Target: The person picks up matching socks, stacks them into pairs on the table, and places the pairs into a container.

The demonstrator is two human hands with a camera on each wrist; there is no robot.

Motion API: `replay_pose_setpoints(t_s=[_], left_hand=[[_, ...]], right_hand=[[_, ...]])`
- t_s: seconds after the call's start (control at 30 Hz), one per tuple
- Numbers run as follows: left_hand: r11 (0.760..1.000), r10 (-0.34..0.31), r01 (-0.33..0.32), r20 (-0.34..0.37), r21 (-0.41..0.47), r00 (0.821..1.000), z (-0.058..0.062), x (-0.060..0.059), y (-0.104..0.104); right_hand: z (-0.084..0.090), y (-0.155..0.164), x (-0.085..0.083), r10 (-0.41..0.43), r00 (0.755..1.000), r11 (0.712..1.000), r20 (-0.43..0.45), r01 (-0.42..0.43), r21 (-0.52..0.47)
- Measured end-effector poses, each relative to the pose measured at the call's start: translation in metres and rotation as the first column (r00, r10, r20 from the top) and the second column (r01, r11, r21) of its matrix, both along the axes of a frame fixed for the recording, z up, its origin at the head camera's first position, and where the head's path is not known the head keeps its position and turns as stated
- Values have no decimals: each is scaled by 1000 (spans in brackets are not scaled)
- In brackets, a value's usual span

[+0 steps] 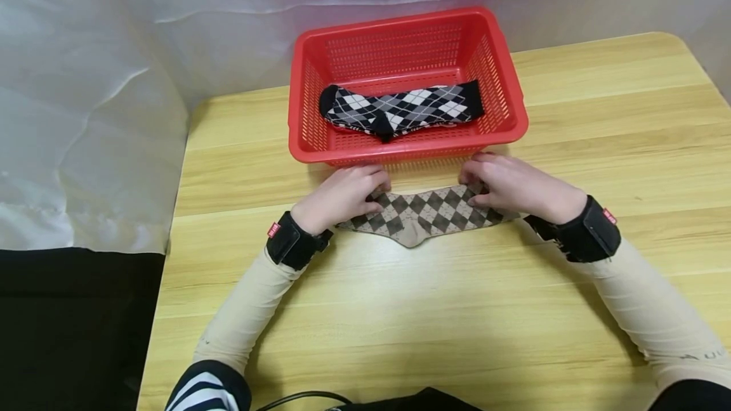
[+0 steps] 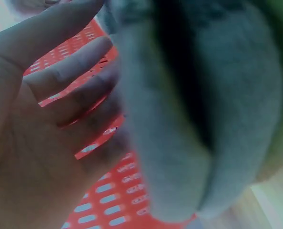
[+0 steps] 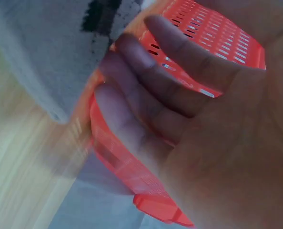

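Observation:
A beige sock [image 1: 412, 214] with brown diamonds stretches sideways between both hands, just in front of the red basket; its heel points toward the person. My left hand [image 1: 349, 195] pinches the upper edge near the left end, between thumb and fingers. Near the right end, my right hand [image 1: 514, 186] pinches the same edge. Up close in the left wrist view, the sock's end [image 2: 167, 143] is blurred and shows two layers side by side. In the right wrist view, the other end [image 3: 41, 57] hangs beside the curled fingers [image 3: 132, 109].
The red plastic basket [image 1: 400, 151] stands at the table's back edge. Inside lies a black, white and grey argyle sock [image 1: 408, 106]. The wooden table [image 1: 428, 316] extends on both sides, with pale sheeting [image 1: 240, 37] behind it. A black cable [image 1: 308, 394] lies at the near edge.

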State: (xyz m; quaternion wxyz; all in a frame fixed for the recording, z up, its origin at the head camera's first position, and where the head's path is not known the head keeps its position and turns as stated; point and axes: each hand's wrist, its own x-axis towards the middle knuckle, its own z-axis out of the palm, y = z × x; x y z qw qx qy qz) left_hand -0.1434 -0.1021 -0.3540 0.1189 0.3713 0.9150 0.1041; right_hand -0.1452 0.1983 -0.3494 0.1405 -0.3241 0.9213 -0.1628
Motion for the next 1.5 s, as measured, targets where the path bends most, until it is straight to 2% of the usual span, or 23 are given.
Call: replay_pose_setpoints(t_s=[0.27,0.53,0.67,0.77,0.9,0.97,1.07,1.23,1.37,1.43,1.5], left_hand=[[999,38,-37,48,-19,998,-2,-4,-1],[995,98,-94,177,-29,979,-2,-8,-5],[998,65,-61,206,-26,976,-2,-8,-8],[1000,26,-25,212,-9,977,-1,-6,-10],[1000,-17,15,218,11,976,6,0,-13],[999,-50,44,223,31,974,16,4,-16],[995,-94,85,235,49,967,40,7,-22],[994,-112,106,247,34,963,98,3,-32],[993,-87,102,241,-51,967,144,-18,-36],[987,-61,93,234,-128,970,164,-35,-35],[974,-31,80,227,-211,973,178,-56,-32]], right_hand=[[-3,1,-2,14,1000,1000,15,-14,14],[-5,1,-3,31,998,999,57,-33,39],[-6,-3,-2,47,996,999,71,-49,20],[-4,-5,0,33,993,999,113,-32,-6],[4,-2,5,35,983,999,181,-33,-13],[13,1,7,82,977,997,196,-80,-20],[34,7,8,165,969,986,185,-158,-55],[80,14,1,225,971,970,81,-216,-110],[117,13,-17,211,977,975,26,-208,-78],[132,9,-31,207,978,977,-2,-207,-42],[144,4,-48,217,976,976,-30,-217,2]])
